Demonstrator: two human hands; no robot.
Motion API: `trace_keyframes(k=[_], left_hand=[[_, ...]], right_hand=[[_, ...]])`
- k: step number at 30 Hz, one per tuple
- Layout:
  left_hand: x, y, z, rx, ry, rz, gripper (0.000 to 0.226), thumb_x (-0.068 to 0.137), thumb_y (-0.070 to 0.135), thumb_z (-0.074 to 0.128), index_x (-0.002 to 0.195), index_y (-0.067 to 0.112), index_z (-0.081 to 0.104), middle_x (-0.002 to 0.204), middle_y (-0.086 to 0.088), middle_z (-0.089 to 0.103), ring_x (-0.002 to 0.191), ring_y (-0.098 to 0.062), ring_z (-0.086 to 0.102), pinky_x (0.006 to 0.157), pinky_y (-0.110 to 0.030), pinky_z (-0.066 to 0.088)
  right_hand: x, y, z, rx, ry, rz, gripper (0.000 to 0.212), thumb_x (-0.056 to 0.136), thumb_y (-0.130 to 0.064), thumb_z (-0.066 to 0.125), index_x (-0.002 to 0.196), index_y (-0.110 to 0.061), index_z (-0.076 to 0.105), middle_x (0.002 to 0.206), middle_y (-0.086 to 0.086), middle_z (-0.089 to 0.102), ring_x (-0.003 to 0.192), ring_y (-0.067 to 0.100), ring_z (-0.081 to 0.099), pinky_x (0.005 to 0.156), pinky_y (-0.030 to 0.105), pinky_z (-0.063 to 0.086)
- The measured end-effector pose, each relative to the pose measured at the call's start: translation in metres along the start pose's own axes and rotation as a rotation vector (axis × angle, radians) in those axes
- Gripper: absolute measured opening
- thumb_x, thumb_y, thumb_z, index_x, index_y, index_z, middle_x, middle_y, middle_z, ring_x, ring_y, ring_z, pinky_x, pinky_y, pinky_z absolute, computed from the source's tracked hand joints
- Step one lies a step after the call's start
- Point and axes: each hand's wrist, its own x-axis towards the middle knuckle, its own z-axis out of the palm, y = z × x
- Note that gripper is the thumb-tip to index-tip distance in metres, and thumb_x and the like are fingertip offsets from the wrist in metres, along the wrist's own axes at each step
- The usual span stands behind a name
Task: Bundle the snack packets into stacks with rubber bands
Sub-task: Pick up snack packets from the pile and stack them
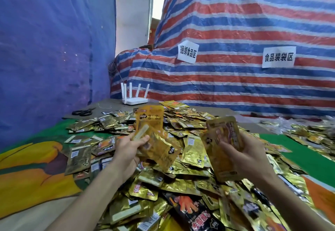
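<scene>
Gripping a few fanned pkts (159, 147), left hand (125, 151) has thumb on top, fingers curled under; right hand (253, 156) clamps a stack (223, 140) w/ thumb in front, fingers behind, both just above the loose pile (181, 174) on the surface (311, 160)

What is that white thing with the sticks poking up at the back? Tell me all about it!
It is a white router, plastic by the look: a low flat box with several thin antennas standing upright. It sits on the brown board at the far end, just before the striped tarp.
</scene>
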Motion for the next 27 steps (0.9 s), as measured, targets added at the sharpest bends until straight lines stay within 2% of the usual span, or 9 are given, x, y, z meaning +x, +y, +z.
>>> trace_keyframes(k=[3,6,8,10,14,17,20,24,27], left_hand=[[-0.002,-0.011,0.002,-0.023,-0.016,-0.038,0.018,0.092,0.006,0.064,0.110,0.005,0.064,0.095,-0.018,0.067,0.084,-0.030,0.063,0.081,-0.042,0.052],[-0.006,-0.013,0.010,-0.029,-0.033,-0.016,0.037,0.088,0.019,0.066,0.121,0.003,0.062,0.111,-0.023,0.070,0.103,-0.037,0.064,0.095,-0.055,0.050],[-0.009,-0.014,0.016,-0.061,-0.049,0.033,0.047,0.081,0.028,0.066,0.122,0.006,0.061,0.112,-0.018,0.072,0.110,-0.038,0.064,0.098,-0.058,0.049],[-0.010,-0.018,0.022,-0.043,-0.034,0.104,0.043,0.080,0.039,0.064,0.115,0.015,0.064,0.100,-0.002,0.077,0.106,-0.028,0.068,0.092,-0.050,0.052],[-0.014,-0.035,0.032,0.196,0.115,0.316,0.029,0.087,0.057,0.054,0.100,0.033,0.064,0.083,0.026,0.072,0.080,-0.001,0.070,0.064,-0.021,0.055],[-0.018,-0.039,0.035,0.367,0.257,0.511,0.024,0.093,0.056,0.047,0.095,0.038,0.063,0.085,0.026,0.069,0.080,0.001,0.066,0.066,-0.016,0.051],[-0.022,-0.040,0.034,0.344,0.254,0.646,0.030,0.090,0.057,0.048,0.104,0.034,0.062,0.092,0.013,0.070,0.089,-0.005,0.066,0.080,-0.031,0.056],[-0.022,-0.038,0.031,0.317,0.176,0.614,0.029,0.096,0.049,0.051,0.121,0.033,0.052,0.101,0.011,0.072,0.092,-0.005,0.069,0.074,-0.027,0.059],[-0.024,-0.038,0.032,0.204,-0.158,0.400,0.027,0.095,0.039,0.057,0.119,0.027,0.059,0.101,0.006,0.074,0.096,-0.011,0.071,0.073,-0.024,0.058]], right_hand=[[0.014,-0.002,0.025,0.183,0.096,0.110,0.017,0.094,-0.014,0.066,0.108,-0.023,0.063,0.098,0.003,0.074,0.079,0.014,0.075,0.054,0.026,0.059],[0.024,-0.003,0.058,0.282,0.128,0.156,0.019,0.096,-0.018,0.065,0.114,-0.022,0.062,0.105,0.006,0.074,0.082,0.018,0.076,0.061,0.035,0.063],[0.027,-0.003,0.082,0.287,0.135,0.145,0.015,0.098,-0.023,0.064,0.109,-0.033,0.063,0.107,0.000,0.071,0.088,0.016,0.074,0.070,0.036,0.063],[0.025,-0.002,0.105,0.298,0.150,0.133,0.012,0.099,-0.027,0.063,0.102,-0.038,0.064,0.104,-0.005,0.069,0.091,0.012,0.070,0.073,0.034,0.061],[0.011,-0.002,0.145,0.410,0.110,0.033,0.015,0.103,-0.017,0.055,0.112,-0.022,0.066,0.099,-0.005,0.074,0.093,0.011,0.071,0.075,0.027,0.060],[0.000,-0.004,0.158,0.452,0.051,0.062,0.025,0.107,-0.032,0.045,0.115,-0.026,0.067,0.110,-0.004,0.072,0.102,0.010,0.067,0.084,0.026,0.054],[-0.004,-0.005,0.153,0.748,-0.165,0.122,0.050,0.094,-0.054,0.050,0.122,-0.017,0.068,0.118,0.008,0.072,0.109,0.021,0.070,0.083,0.029,0.058],[-0.006,0.002,0.145,0.506,-0.170,-0.089,0.032,0.096,-0.010,0.064,0.126,-0.016,0.054,0.111,0.003,0.071,0.104,0.019,0.071,0.080,0.028,0.059],[-0.004,0.009,0.134,0.486,-0.132,-0.096,0.032,0.093,-0.008,0.062,0.122,-0.017,0.055,0.107,0.001,0.072,0.102,0.018,0.070,0.080,0.029,0.058]])
